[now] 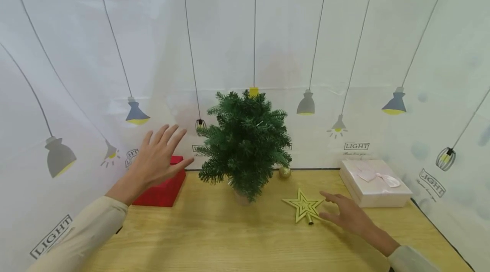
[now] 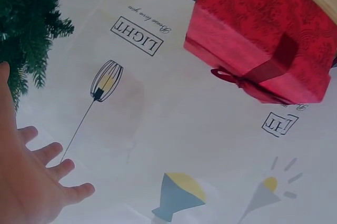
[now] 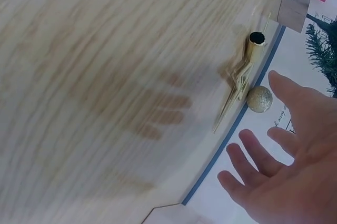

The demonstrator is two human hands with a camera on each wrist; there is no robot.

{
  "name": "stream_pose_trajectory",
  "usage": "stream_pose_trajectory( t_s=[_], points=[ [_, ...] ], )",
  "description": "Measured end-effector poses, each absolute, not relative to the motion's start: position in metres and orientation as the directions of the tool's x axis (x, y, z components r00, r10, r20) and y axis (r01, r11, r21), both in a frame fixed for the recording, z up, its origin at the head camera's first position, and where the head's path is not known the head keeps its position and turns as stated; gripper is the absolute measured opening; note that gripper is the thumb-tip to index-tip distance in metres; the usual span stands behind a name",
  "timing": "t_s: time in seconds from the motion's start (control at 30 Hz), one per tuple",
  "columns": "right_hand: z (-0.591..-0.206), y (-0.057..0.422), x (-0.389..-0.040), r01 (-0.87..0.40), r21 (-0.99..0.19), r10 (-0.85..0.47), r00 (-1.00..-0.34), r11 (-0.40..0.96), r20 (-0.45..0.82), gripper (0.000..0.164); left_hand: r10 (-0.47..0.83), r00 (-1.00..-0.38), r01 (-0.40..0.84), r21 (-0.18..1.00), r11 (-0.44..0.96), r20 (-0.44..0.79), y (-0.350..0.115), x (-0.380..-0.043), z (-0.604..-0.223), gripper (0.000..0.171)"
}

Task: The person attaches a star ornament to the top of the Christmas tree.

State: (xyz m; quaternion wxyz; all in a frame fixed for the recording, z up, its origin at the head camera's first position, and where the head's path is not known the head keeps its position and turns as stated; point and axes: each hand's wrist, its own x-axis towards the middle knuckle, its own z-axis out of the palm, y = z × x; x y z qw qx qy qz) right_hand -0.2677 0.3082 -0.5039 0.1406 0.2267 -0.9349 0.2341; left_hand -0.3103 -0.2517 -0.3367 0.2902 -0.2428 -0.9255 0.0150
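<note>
A small green artificial Christmas tree stands upright in the middle of the table. To its right a gold star tree topper lies flat, its hollow socket toward the front. My right hand hovers just right of the star, fingers spread and holding nothing; the right wrist view shows the star edge-on, apart from the fingers. Raised left of the tree, my left hand is also spread and holds nothing. Behind it sits a red gift box with a ribbon bow, partly hidden by the hand in the head view.
A gold glitter ball lies by the table's back edge, right of the tree. At the back right is a pale pink gift box with a bow. A white backdrop printed with lamps rises around the wooden table.
</note>
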Motion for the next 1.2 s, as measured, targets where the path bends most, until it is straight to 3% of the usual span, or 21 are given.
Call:
stream_pose_trajectory(
  t_s=[0.37, 0.63, 0.93, 1.2],
  points=[
    [-0.509, 0.301, -0.273, -0.492, -0.506, -0.406, -0.870, 0.708, 0.279, 0.063, 0.462, -0.708, 0.450, -0.163, 0.878, 0.534, -0.239, -0.317, -0.315, 0.088],
    [-0.519, 0.298, -0.277, -0.539, -0.509, -0.435, -0.843, 0.672, 0.318, 0.060, 0.461, -0.697, 0.463, -0.146, 0.874, 0.549, -0.232, -0.321, -0.300, 0.087],
    [-0.519, 0.295, -0.279, -0.412, -0.604, -0.384, -0.905, 0.682, 0.184, 0.059, 0.462, -0.679, 0.486, -0.123, 0.865, 0.571, -0.220, -0.323, -0.279, 0.083],
    [-0.523, 0.296, -0.283, -0.436, -0.604, -0.382, -0.896, 0.667, 0.225, 0.058, 0.464, -0.673, 0.525, -0.069, 0.848, 0.576, -0.206, -0.326, -0.261, 0.081]
  ],
)
